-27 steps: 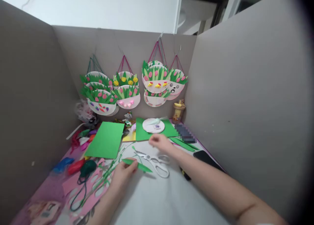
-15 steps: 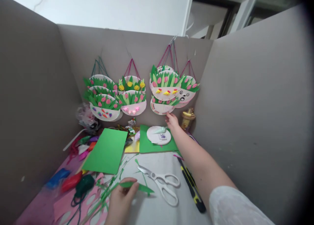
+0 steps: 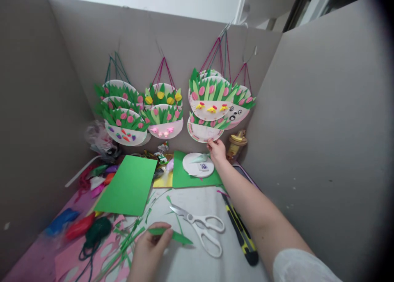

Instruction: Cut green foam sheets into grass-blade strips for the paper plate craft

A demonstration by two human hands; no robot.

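Observation:
My left hand (image 3: 150, 249), low in the middle, pinches a pointed green paper leaf (image 3: 177, 236) between thumb and fingers. My right hand (image 3: 217, 150) is stretched forward, its fingertips closed at the bottom edge of a hanging paper-plate basket (image 3: 205, 133) filled with green leaves and pink paper tulips. Above that one hangs another paper-plate basket (image 3: 210, 110) with yellow chick decorations. White-handled scissors (image 3: 197, 224) lie partly open to the right of my left hand. A black and yellow utility knife (image 3: 241, 230) lies under my right forearm.
Green paper sheets (image 3: 131, 187) lie at the back left. A white oval card (image 3: 192, 167) rests on more green paper. Clay packets (image 3: 80, 225), dark green yarn (image 3: 98, 229), pink paper scraps (image 3: 72, 255) and green offcuts clutter the left. Grey panels (image 3: 308, 122) enclose the table.
The view has tipped down and come slightly closer to the hanging baskets. My right hand stays at the basket's bottom edge, and my left hand keeps the leaf.

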